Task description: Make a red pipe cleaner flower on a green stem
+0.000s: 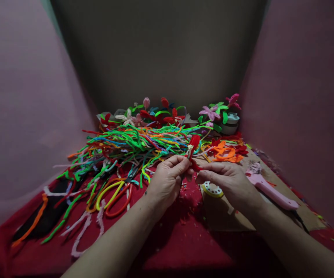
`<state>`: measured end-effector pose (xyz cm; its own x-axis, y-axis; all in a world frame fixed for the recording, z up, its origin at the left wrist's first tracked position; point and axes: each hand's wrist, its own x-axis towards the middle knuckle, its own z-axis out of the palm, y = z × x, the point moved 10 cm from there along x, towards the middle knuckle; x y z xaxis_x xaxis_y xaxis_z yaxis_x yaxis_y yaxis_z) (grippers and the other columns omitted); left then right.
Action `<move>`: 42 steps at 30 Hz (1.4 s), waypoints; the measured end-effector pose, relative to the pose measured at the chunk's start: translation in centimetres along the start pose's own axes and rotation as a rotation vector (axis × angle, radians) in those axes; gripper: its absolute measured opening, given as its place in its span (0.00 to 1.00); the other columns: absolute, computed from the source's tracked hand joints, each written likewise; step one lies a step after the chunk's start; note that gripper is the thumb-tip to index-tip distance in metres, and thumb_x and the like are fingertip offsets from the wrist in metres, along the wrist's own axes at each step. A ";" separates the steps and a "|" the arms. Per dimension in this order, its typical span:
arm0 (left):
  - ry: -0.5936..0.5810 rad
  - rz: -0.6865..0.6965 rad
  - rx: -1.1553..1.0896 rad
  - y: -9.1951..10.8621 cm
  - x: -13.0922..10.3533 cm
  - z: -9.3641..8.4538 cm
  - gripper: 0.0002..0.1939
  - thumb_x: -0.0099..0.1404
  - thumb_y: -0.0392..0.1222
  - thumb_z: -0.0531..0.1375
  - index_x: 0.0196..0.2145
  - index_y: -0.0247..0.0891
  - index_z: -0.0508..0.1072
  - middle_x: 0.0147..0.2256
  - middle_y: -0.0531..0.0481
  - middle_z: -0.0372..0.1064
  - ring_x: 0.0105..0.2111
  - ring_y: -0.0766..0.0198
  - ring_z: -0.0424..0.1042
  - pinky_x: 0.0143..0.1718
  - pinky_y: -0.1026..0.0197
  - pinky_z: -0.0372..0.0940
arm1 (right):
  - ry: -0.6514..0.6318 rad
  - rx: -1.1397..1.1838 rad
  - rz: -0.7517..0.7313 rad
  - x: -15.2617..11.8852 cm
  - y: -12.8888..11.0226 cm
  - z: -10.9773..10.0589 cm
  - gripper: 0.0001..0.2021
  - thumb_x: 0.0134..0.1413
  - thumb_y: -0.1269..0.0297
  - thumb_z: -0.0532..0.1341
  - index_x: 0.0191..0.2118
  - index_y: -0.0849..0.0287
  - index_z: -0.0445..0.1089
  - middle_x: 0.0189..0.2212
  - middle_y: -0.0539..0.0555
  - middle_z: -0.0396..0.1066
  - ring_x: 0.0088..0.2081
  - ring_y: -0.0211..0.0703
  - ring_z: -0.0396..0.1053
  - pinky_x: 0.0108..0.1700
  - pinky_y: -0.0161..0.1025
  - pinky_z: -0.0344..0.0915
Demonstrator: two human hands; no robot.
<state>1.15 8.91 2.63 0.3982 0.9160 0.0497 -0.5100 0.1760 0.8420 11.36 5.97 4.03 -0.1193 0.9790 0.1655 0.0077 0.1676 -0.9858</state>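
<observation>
Mauve walls (300, 77), red cloth (184, 243), red flower (195, 142)

Dim light, dark grey back wall (167, 50), mauve left wall (19, 104), darker mauve right wall (306, 92), red tablecloth (184, 247)

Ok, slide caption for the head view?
Left hand and right hand hold a red fuzzy flower part before piled pipe cleaners.
</observation>
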 end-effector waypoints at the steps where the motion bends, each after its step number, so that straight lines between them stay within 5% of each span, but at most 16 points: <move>1: -0.003 -0.018 -0.006 -0.1 0.0 0.0 0.07 0.55 0.38 0.63 0.26 0.31 0.70 0.21 0.51 0.66 0.21 0.72 0.64 0.25 0.69 0.58 | 0.012 0.022 0.007 0.1 0.4 -0.1 0.06 0.46 0.63 0.65 0.32 0.54 0.78 0.27 0.50 0.75 0.32 0.40 0.70 0.41 0.39 0.65; 12: -0.006 -0.218 -0.106 -2.0 -0.1 -0.3 0.07 0.53 0.35 0.64 0.23 0.31 0.68 0.19 0.52 0.64 0.18 0.73 0.63 0.21 0.70 0.59 | -0.055 0.161 -0.007 -0.1 1.7 0.5 0.04 0.46 0.64 0.65 0.30 0.55 0.77 0.30 0.51 0.74 0.36 0.43 0.68 0.45 0.43 0.62; 22: 0.031 -0.080 -0.151 -0.6 0.2 -0.5 0.09 0.51 0.38 0.66 0.28 0.32 0.71 0.26 0.52 0.67 0.23 0.71 0.65 0.22 0.68 0.61 | 0.026 0.276 0.047 -0.1 2.2 -0.3 0.05 0.43 0.65 0.66 0.22 0.59 0.73 0.18 0.46 0.64 0.21 0.32 0.57 0.26 0.33 0.55; 31: -0.017 -0.122 -0.171 -1.9 0.0 0.2 0.08 0.55 0.40 0.64 0.32 0.33 0.72 0.34 0.47 0.71 0.33 0.65 0.70 0.32 0.63 0.65 | 0.091 0.425 -0.067 -0.2 0.8 -0.3 0.04 0.45 0.67 0.65 0.30 0.56 0.75 0.26 0.49 0.71 0.28 0.37 0.66 0.36 0.36 0.64; 35: -0.036 -0.166 -0.207 -2.9 -0.4 1.1 0.09 0.55 0.40 0.64 0.33 0.34 0.71 0.31 0.49 0.71 0.30 0.66 0.71 0.30 0.64 0.66 | 0.121 0.404 -0.096 -0.1 0.8 -0.6 0.06 0.45 0.67 0.64 0.33 0.55 0.75 0.31 0.51 0.74 0.36 0.43 0.69 0.44 0.42 0.64; 42: 0.010 -0.192 -0.219 -3.6 -0.8 1.3 0.11 0.51 0.38 0.66 0.31 0.33 0.71 0.27 0.53 0.68 0.20 0.73 0.65 0.21 0.69 0.61 | 0.116 0.409 -0.083 -0.3 1.1 0.1 0.06 0.47 0.68 0.63 0.33 0.55 0.75 0.32 0.50 0.74 0.36 0.42 0.69 0.43 0.41 0.64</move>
<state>3.71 7.04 0.23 0.4968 0.8614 -0.1058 -0.5786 0.4196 0.6994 11.33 5.85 2.90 0.0096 0.9747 0.2233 -0.3938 0.2089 -0.8951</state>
